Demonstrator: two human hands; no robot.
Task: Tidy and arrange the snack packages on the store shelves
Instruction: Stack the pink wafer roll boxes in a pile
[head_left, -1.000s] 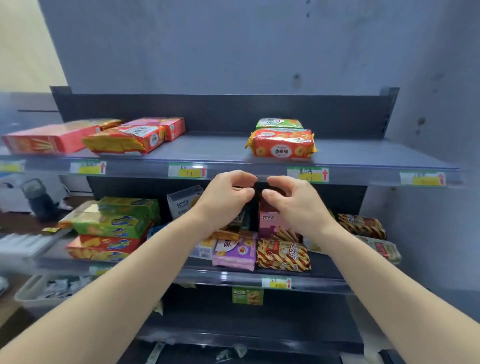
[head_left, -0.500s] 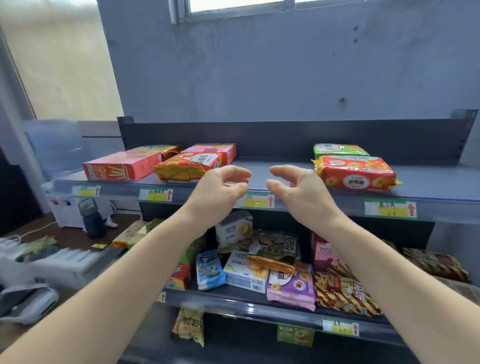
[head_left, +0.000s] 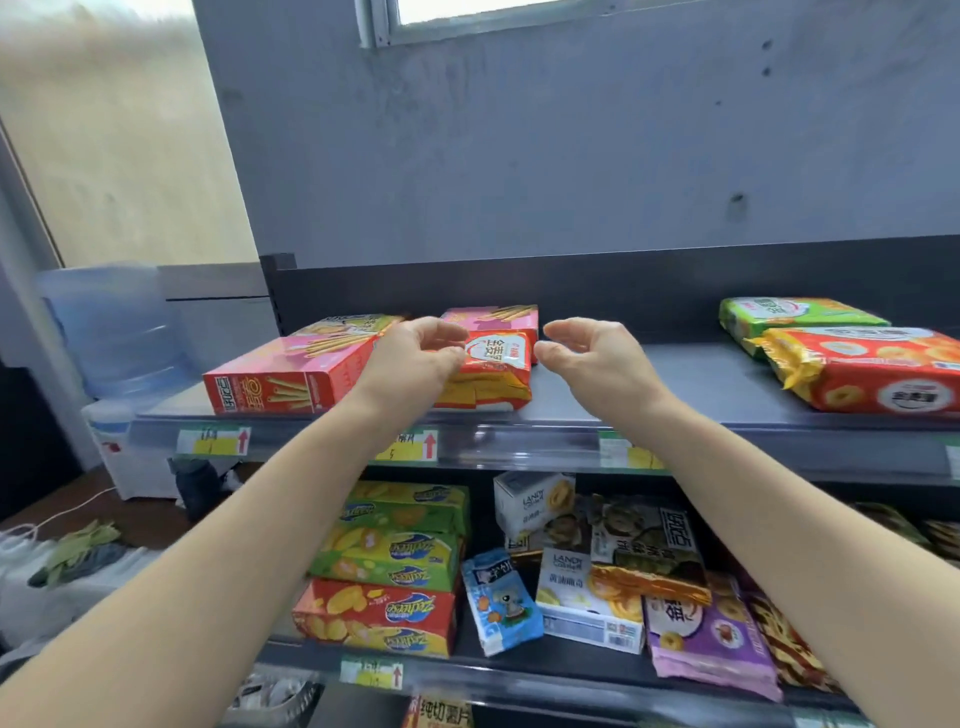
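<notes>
Head view of two store shelves. Both hands are raised over the top shelf (head_left: 675, 387), palms turned toward each other with a gap between them. The left hand (head_left: 410, 364) has thumb and fingers loosely curled and apart, gripping nothing; its fingertips lie in front of the orange packet (head_left: 493, 376), and whether they touch it cannot be told. The right hand (head_left: 597, 358) is likewise loosely curled and holds nothing, just right of that packet and apart from it. The orange packet lies flat near the shelf's front edge, beside a red box (head_left: 280, 382) on its left, with a pink box (head_left: 498, 315) behind it. Well apart, at the right end, lie a green packet (head_left: 789, 317) and, in front of it, a red packet (head_left: 872, 371). The lower shelf (head_left: 571, 665) carries a stack of green and red boxes (head_left: 395, 561), a white box (head_left: 535, 499), a small blue packet (head_left: 498, 597) and a purple packet (head_left: 711, 642). A price tag (head_left: 213, 441) marks the top shelf's front rail.
</notes>
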